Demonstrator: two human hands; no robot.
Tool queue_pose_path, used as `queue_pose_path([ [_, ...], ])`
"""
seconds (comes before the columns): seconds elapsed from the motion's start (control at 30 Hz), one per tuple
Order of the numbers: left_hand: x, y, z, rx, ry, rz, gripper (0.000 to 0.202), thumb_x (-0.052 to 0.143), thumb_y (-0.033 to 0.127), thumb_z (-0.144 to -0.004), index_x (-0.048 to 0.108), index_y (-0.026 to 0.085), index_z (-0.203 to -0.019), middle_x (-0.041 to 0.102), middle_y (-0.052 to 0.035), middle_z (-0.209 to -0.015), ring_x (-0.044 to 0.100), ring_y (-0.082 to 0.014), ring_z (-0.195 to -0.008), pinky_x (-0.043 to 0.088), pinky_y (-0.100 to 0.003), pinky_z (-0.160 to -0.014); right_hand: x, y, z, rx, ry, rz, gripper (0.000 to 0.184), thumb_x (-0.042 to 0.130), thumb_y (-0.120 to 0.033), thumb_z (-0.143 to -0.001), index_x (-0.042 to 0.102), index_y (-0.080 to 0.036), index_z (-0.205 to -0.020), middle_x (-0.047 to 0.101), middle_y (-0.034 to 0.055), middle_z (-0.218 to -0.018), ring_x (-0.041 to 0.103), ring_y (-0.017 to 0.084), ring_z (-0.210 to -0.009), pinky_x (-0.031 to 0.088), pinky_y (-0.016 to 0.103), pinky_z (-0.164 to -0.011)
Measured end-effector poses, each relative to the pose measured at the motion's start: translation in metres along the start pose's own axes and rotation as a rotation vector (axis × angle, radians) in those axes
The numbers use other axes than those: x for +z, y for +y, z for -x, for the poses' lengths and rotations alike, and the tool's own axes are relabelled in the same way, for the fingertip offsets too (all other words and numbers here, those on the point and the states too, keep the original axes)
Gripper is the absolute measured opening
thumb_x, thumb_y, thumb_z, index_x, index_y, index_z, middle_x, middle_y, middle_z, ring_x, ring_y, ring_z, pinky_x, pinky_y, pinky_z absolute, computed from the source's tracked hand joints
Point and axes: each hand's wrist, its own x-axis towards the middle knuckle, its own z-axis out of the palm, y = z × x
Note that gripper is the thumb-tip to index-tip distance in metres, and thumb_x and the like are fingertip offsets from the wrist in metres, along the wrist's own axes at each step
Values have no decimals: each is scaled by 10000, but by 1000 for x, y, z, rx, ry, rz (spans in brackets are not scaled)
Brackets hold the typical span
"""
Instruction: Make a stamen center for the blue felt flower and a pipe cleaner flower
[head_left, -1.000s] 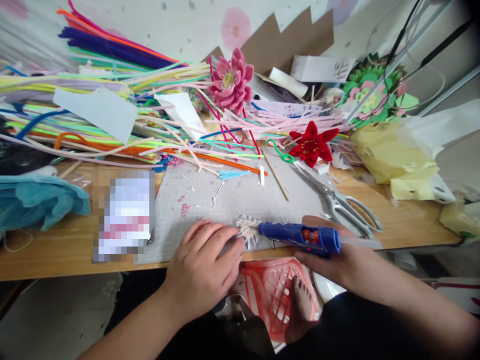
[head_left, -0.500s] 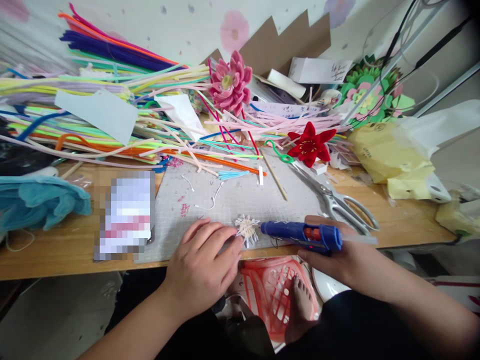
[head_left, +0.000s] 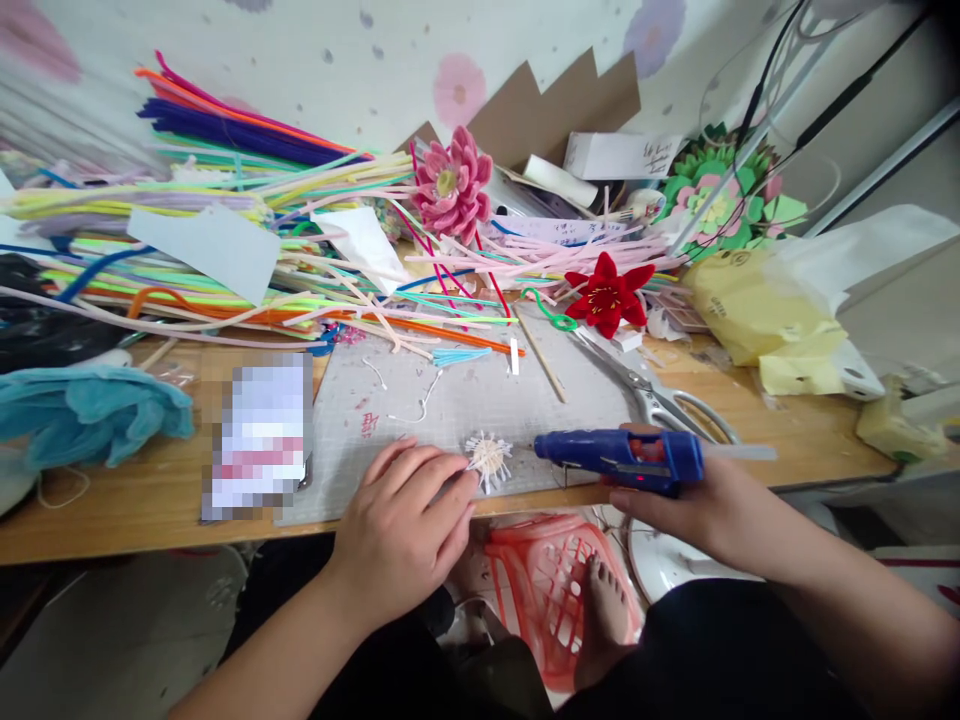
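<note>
A home craft corner is showing here: pipe cleaners [head_left: 225,200] are piling across the far table [head_left: 112,500], handmade flowers [head_left: 609,293] and scissors [head_left: 660,395] are lying about.

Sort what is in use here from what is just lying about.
In use: left hand touching the cream tuft; right hand holding the blue glue gun; grey mat under them.
Lying about: scissors, red flower, pink flower, pipe cleaners, blue cloth.

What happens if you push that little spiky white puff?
The puff looks tiny and wispy, so it would probably slide across the grey mat. Its thin spikes look bendy and may squash. The glue gun in the right hand points at it, so it might be sticky.
</note>
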Motion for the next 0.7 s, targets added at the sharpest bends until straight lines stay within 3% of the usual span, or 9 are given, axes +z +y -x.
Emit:
queue_pose_path([
  [0.07, 0, 0, 1, 3, 6, 4, 210, 605, 155, -748, 657, 199, -947, 689, -23, -969, 593, -210, -901, 421, -460, -905, -3, 2, 1, 100, 38, -168, 185, 661, -333, -723, 653, -224, -872, 668, 22, -814, 606, 179, -708, 494, 282, -609],
  [0.13, 0, 1, 1, 0, 10, 17, 215, 605, 146, -746, 654, 196, -948, 687, -27, -971, 591, -213, -907, 421, -462, -905, -8, 3, 0, 165, 168, -368, 206, 705, -327, -680, 653, -210, -841, 655, 24, -792, 579, 151, -661, 464, 247, -550],
  [0.27, -4, 1, 2, -12, 23, 102, 264, 603, 106, -739, 637, 198, -984, 672, -45, -994, 581, -219, -929, 418, -470, -917, -33, 11, -7, 101, 450, -748, 181, 697, -270, -655, 616, -170, -782, 520, -6, -594, 465, 97, -495, 366, 240, -448],
  [0.37, -14, -6, 3, -77, 100, 179, 256, 575, 62, -750, 621, 188, -968, 656, -54, -943, 577, -199, -899, 453, -418, -875, -69, 39, -12, 126, 721, -789, 115, 677, -229, -682, 592, -161, -718, 507, 14, -586, 469, 97, -478, 345, 265, -425],
  [0.43, -23, -19, 3, -175, 150, 121, 194, 552, 72, -774, 618, 185, -917, 645, -49, -879, 578, -189, -858, 474, -370, -806, -91, 68, -14, 289, 886, -724, 131, 703, -191, -685, 577, -158, -669, 506, 13, -576, 461, 79, -457, 328, 261, -406],
  [0.47, -28, -26, 1, -235, 146, 60, 158, 542, 94, -789, 619, 188, -890, 643, -45, -858, 579, -190, -845, 474, -356, -779, -100, 83, -15, 397, 908, -710, 128, 705, -166, -691, 578, -160, -669, 510, 8, -574, 457, 68, -440, 331, 251, -399],
  [0.57, -37, -49, -9, -395, -61, -116, 130, 535, 200, -814, 647, 204, -878, 650, -45, -894, 569, -216, -872, 452, -369, -788, -114, 124, -16, 586, 864, -663, 161, 631, -82, -749, 562, -165, -629, 502, -8, -522, 431, 66, -372, 345, 205, -341],
  [0.7, -32, -62, -28, -433, -357, -143, 155, 583, 236, -776, 659, 226, -912, 629, -44, -984, 545, -237, -931, 418, -381, -831, -116, 151, -11, 675, 887, -590, 210, 606, -51, -770, 593, -174, -599, 574, 49, -523, 504, 124, -374, 431, 250, -353],
])
